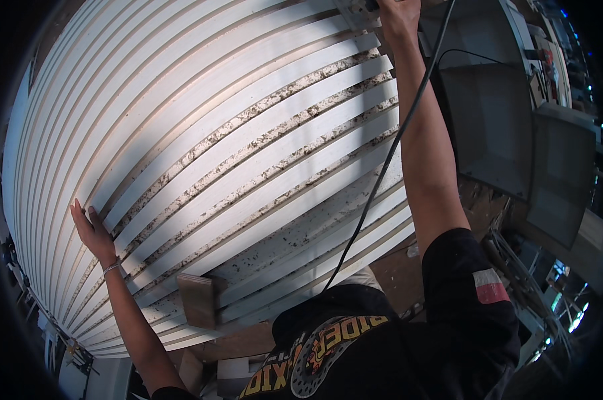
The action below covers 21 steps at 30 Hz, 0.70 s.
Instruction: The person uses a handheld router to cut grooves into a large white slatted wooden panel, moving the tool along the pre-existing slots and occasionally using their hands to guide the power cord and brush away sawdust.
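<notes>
White slats (pixel 248 140) lie side by side across a wide work surface, and several gaps between them are littered with dark and pale chips. My left hand (pixel 95 235) rests on the slats at the left, fingers stretched and holding nothing. Far out at the top right, my right hand (pixel 400 19) is closed round a partly cut-off tool (pixel 358 10) at the slats' ends; its kind does not show. A black cord (pixel 395 147) runs down from the top, past my right forearm, over the slats towards my body. A short wooden block (pixel 198 301) lies on the near slats.
At the right stand grey box-like cabinets (pixel 488 120) and a grey panel (pixel 561 173). Thin metal rods or tubes (pixel 525 273) lean below them. Brown boards (pixel 235 348) show under the near edge of the slats.
</notes>
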Tool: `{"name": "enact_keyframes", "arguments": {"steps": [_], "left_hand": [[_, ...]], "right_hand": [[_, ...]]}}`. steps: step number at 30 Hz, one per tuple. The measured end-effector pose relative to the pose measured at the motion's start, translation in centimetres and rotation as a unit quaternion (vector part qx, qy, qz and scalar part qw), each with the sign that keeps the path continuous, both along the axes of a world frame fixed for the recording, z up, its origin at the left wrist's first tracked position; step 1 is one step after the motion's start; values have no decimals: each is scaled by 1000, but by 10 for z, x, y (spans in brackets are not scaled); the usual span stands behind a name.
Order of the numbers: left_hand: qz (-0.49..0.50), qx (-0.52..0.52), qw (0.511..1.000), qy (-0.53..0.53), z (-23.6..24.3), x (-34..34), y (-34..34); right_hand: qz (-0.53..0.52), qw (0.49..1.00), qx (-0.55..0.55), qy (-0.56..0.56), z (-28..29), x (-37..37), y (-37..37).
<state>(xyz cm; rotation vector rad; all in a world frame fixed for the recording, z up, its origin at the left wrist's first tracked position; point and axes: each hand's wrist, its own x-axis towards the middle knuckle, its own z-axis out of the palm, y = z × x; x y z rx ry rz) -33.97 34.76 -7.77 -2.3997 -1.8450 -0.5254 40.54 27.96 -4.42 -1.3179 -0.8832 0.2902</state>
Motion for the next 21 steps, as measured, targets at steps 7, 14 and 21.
{"name": "enact_keyframes", "arguments": {"steps": [7, 14, 21], "left_hand": [[2, 0, 1000, -2, 1, -1, -1], [-14, 7, 1000, -15, 1, -1, -2], [-29, 11, 999, -31, 0, -1, -1]], "right_hand": [[44, 998, -21, 39, 6, -6, 0], [42, 998, -28, 27, 11, -21, 0], [75, 996, -39, -3, 13, -40, 2]]}}
